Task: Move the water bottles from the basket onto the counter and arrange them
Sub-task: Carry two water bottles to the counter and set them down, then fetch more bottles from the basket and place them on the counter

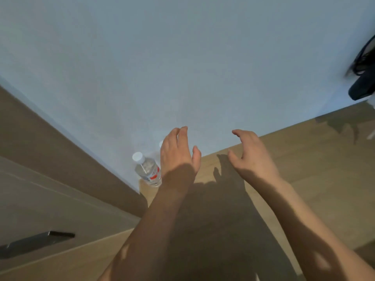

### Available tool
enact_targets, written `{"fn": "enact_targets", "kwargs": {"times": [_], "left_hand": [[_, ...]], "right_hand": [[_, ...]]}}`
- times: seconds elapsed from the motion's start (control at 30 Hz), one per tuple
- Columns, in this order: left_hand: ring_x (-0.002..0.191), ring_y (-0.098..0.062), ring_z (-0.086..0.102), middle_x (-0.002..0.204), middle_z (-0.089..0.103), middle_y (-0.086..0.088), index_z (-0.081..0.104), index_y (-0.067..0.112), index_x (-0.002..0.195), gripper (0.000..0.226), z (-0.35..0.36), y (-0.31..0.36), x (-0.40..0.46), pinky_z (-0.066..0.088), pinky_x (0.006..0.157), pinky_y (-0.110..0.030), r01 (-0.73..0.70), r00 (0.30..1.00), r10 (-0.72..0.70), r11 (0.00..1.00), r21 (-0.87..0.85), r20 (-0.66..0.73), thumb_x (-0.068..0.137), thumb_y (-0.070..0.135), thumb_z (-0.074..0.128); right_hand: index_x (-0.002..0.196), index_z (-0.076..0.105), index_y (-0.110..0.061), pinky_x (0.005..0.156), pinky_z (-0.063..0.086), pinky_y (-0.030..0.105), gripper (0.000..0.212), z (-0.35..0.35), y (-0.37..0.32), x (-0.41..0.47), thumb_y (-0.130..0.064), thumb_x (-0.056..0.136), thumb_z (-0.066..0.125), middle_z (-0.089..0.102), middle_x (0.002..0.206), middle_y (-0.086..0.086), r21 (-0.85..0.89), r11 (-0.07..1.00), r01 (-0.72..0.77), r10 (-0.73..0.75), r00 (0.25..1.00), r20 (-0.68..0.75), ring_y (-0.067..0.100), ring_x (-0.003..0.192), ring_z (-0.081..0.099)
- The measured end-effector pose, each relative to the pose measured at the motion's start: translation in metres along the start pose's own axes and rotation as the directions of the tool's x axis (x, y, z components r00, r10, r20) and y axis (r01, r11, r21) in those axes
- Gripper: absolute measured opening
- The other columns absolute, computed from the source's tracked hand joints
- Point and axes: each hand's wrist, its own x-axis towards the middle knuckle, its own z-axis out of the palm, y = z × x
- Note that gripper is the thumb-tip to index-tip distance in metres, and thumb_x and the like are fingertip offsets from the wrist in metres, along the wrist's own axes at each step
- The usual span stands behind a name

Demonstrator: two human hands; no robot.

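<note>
- Both forearms reached forward from the bottom edge of the view, bare and partly in shadow, over a wooden bench [304, 169].
- On the near left, below the bench edge, a drawer front carried a dark bar handle [38, 243].
- Left hand [178, 155] hovered above the bench near the wall, fingers loosely extended and close together, thumb apart; it held nothing.
- Right hand [251, 155] hovered well apart from the left, fingers relaxed and slightly curled with a wide gap to the thumb; it held nothing either.
- One water bottle [148, 169] stood upright on the bench at its far left corner, close to the pale wall [182, 57], just to the left of the left wrist. It was clear, with a white cap and a label showing some red.
- A second white cap [161, 143] peeked out behind the left hand, beside the wall; the rest of that bottle was hidden, so how it stood could not be told.
- Shadows of both arms fell on the bench between and beneath the hands.
- At the far right edge, a dark object with black cords [363, 78] hung against the wall; it was too blurred to tell what it was.
</note>
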Motion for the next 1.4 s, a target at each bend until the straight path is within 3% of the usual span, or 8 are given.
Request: {"fn": "enact_targets", "kwargs": {"times": [0.2,0.5,0.73,1.0,1.1,1.4], "left_hand": [[0.131,-0.031,0.040,0.141,0.045,-0.014,0.043,0.009,0.140,0.053,0.024,0.076,-0.003,0.035,0.109,-0.045,-0.151,0.981,0.159,0.985,-0.080,0.108,0.091,0.026,0.054],[0.121,-0.034,0.048,0.133,0.050,-0.017,0.051,0.004,0.133,0.049,0.066,0.245,-0.040,0.042,0.102,-0.046,-0.397,0.901,0.417,0.903,-0.164,0.118,0.087,0.021,0.059],[0.124,-0.029,0.048,0.133,0.050,-0.015,0.050,0.006,0.134,0.049,0.099,0.424,-0.108,0.043,0.104,-0.046,-0.577,0.780,0.617,0.774,-0.262,0.107,0.089,0.022,0.057],[0.129,-0.022,0.043,0.139,0.047,-0.010,0.046,0.012,0.138,0.051,0.137,0.619,-0.195,0.036,0.111,-0.036,-0.712,0.630,0.774,0.605,-0.357,0.056,0.091,0.028,0.056],[0.126,-0.024,0.044,0.137,0.047,-0.010,0.047,0.011,0.135,0.049,0.152,0.677,-0.204,0.038,0.108,-0.036,-0.747,0.564,0.825,0.530,-0.400,0.039,0.090,0.027,0.057],[0.119,-0.029,0.048,0.133,0.049,-0.013,0.050,0.009,0.132,0.048,0.267,0.857,-0.188,0.043,0.101,-0.043,-0.784,0.469,0.883,0.420,-0.456,0.009,0.088,0.026,0.057]], "right_hand": [[0.145,0.042,-0.012,0.111,0.031,0.033,0.056,-0.054,0.057,-0.034,-0.020,0.092,0.058,0.045,0.146,0.008,-0.031,0.992,-0.125,0.122,0.989,-0.082,0.025,0.134,0.042],[0.145,0.042,-0.016,0.110,0.033,0.034,0.055,-0.167,0.169,-0.121,-0.023,0.093,0.058,0.044,0.145,0.005,-0.019,0.952,-0.305,0.291,0.923,-0.251,0.022,0.132,0.044],[0.144,0.042,-0.015,0.109,0.039,0.037,0.058,-0.280,0.281,-0.223,-0.024,0.090,0.060,0.047,0.141,0.007,-0.003,0.881,-0.472,0.433,0.811,-0.394,0.025,0.128,0.048],[0.142,0.047,-0.014,0.103,0.045,0.037,0.056,-0.387,0.406,-0.322,-0.025,0.089,0.060,0.051,0.139,0.008,0.063,0.807,-0.587,0.530,0.672,-0.518,0.024,0.124,0.053],[0.143,0.045,-0.016,0.105,0.044,0.037,0.057,-0.421,0.445,-0.337,-0.026,0.090,0.061,0.049,0.141,0.008,0.109,0.773,-0.625,0.576,0.619,-0.534,0.024,0.126,0.051],[0.143,0.044,-0.021,0.098,0.048,0.037,0.056,-0.527,0.595,-0.321,-0.028,0.090,0.061,0.047,0.141,0.005,0.167,0.689,-0.706,0.651,0.501,-0.570,0.026,0.119,0.054]]}}
